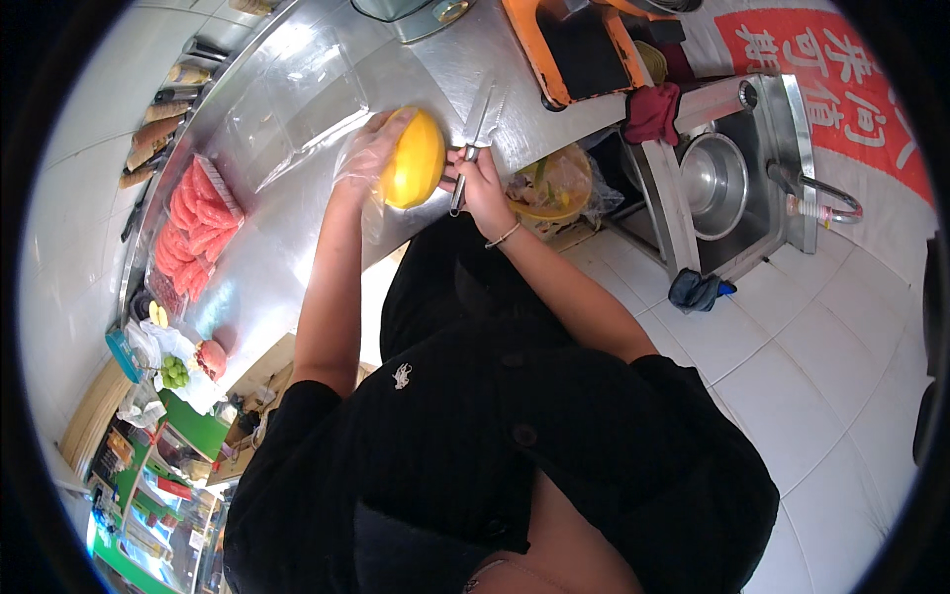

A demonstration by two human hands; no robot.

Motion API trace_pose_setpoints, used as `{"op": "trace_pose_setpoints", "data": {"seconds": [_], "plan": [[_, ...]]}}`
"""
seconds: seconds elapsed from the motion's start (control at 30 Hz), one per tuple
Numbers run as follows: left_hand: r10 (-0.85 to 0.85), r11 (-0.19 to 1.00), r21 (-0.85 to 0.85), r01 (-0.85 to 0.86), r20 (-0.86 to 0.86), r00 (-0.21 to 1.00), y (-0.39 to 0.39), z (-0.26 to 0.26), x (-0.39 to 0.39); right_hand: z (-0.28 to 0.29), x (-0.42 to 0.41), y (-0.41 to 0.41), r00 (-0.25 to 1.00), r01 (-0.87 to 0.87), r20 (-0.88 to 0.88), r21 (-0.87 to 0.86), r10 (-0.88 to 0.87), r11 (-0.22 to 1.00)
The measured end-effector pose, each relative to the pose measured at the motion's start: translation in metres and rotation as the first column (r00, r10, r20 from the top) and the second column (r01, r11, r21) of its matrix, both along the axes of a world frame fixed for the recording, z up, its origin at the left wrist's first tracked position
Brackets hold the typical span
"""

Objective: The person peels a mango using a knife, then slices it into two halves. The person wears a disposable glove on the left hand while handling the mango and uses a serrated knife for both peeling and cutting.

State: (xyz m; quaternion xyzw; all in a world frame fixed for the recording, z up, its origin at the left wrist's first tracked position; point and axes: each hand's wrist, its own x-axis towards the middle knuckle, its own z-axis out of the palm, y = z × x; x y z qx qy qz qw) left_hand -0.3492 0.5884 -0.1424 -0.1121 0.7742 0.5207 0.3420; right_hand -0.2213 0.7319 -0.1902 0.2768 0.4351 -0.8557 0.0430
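My left hand, in a clear plastic glove, grips a smooth yellow fruit from its left side. Long flat facets run down the fruit, as on peeled flesh; its exact kind is unclear. My bare right hand holds a metal-handled peeling knife, its long blade pointing away from me over the steel counter. The fingertips of this hand are close to the fruit's right side; whether they touch it I cannot tell. Both hands are at the counter's near edge.
Clear plastic boxes lie left, near a tray of red pomelo segments. Knives line the wall. Green grapes and a pomegranate are lower left. Right are an orange-framed device, a yellow waste bin and a sink.
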Motion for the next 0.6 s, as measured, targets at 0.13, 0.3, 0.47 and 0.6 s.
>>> {"op": "trace_pose_setpoints", "data": {"seconds": [0.13,0.3,0.47,0.6], "plan": [[0.191,0.853,0.385,-0.353,0.400,0.896,-0.006,0.008,0.003,0.050,-0.003,0.021,0.987,-0.020,-0.156,0.145,0.043,0.989],[0.049,0.421,0.717,-0.556,0.594,0.803,0.029,0.027,0.016,0.159,0.011,0.076,0.910,-0.041,-0.070,0.965,0.408,0.258],[-0.309,0.264,0.752,-0.604,0.659,0.685,0.074,0.063,0.024,0.219,0.045,0.093,0.903,0.091,0.032,0.960,0.428,-0.265],[-0.354,0.367,0.732,-0.574,0.680,0.642,0.096,0.085,0.024,0.235,0.069,0.103,0.902,0.213,-0.011,0.881,0.432,-0.423]]}}
